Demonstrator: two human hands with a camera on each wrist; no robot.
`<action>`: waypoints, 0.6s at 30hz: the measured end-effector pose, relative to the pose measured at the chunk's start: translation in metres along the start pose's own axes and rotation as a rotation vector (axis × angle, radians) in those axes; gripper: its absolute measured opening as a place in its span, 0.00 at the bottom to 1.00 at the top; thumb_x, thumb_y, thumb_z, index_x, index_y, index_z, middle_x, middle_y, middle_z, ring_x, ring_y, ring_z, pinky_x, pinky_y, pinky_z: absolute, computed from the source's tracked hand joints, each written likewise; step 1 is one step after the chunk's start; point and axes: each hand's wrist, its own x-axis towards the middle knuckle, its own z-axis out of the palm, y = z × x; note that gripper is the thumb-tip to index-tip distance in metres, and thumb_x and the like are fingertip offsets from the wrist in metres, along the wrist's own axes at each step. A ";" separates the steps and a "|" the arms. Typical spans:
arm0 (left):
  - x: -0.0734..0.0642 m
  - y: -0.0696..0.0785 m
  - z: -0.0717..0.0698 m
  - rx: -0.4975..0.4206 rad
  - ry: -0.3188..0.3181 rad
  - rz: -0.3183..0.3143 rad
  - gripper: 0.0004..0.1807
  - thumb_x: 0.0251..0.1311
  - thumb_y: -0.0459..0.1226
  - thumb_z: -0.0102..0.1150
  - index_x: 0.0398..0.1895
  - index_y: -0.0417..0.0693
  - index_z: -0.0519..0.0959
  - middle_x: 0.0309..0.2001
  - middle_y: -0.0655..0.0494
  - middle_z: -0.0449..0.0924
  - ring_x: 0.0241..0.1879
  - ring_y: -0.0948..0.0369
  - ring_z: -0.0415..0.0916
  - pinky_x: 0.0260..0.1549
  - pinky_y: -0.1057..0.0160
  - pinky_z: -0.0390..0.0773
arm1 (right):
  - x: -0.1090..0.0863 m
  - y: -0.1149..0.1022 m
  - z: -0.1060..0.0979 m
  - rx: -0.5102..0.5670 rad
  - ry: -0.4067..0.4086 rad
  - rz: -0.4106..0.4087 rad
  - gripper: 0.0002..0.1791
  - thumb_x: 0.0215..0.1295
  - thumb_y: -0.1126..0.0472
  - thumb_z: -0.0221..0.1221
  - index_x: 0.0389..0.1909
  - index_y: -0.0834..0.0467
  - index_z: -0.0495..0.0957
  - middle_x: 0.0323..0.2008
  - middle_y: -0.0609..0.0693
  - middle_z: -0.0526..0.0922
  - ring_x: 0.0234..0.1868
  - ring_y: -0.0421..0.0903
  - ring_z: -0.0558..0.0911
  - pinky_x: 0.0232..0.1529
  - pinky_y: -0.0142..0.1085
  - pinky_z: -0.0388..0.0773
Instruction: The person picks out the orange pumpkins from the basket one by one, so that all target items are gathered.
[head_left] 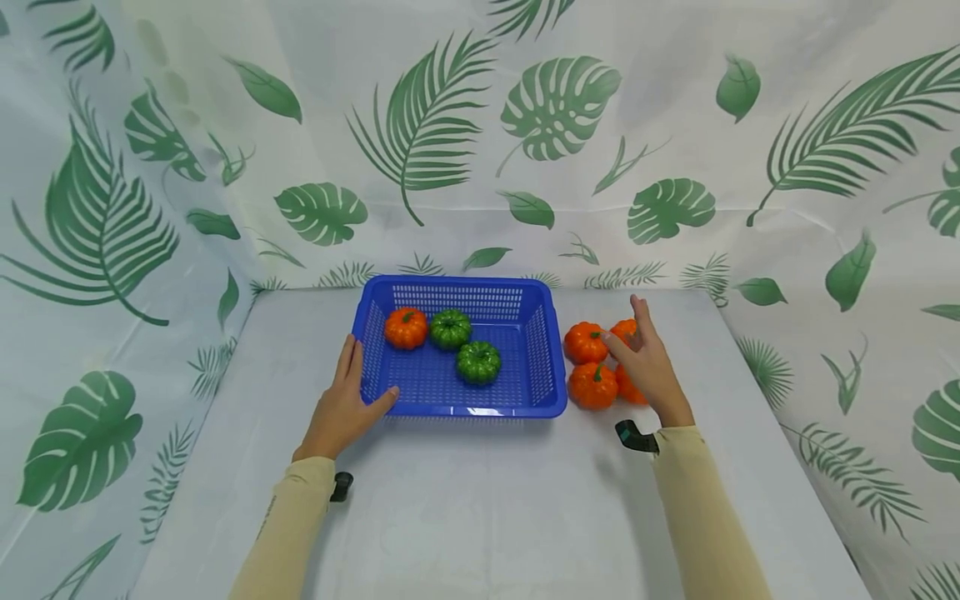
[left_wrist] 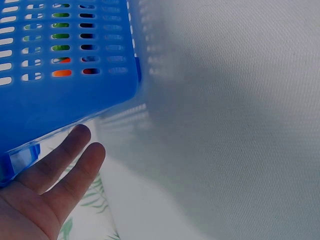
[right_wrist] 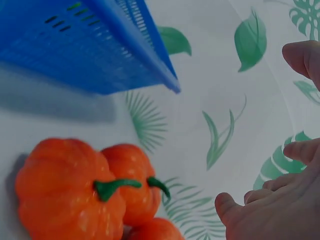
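Note:
A blue plastic basket (head_left: 461, 412) holds one orange pumpkin (head_left: 406, 328) and two green pumpkins (head_left: 450, 330). At its front left corner is my left hand (head_left: 345, 417), with straight fingers along the left side and the thumb at the front rim. In the left wrist view, two extended fingers (left_wrist: 82, 170) lie by the basket wall (left_wrist: 65, 100). To the basket's right, several orange pumpkins (head_left: 592, 386) sit in a cluster. Over them hovers my right hand (head_left: 649, 367), thumb and fingers spread, holding nothing. The right wrist view shows a green-stemmed pumpkin (right_wrist: 65, 190) apart from that hand (right_wrist: 280, 200).
The white tabletop (head_left: 465, 508) carries the basket and the loose pumpkins. Behind it and on both sides hangs a white sheet with green leaf prints (head_left: 420, 125). A small dark device (head_left: 636, 436) is strapped at the right wrist, another (head_left: 341, 487) at the left.

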 end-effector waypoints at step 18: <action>-0.001 0.001 0.000 -0.004 0.006 0.007 0.61 0.70 0.59 0.63 0.88 0.42 0.37 0.88 0.53 0.25 0.75 0.30 0.62 0.68 0.30 0.67 | 0.018 -0.036 0.045 0.135 -0.126 -0.061 0.49 0.79 0.46 0.62 0.89 0.44 0.42 0.87 0.48 0.42 0.85 0.59 0.47 0.78 0.61 0.55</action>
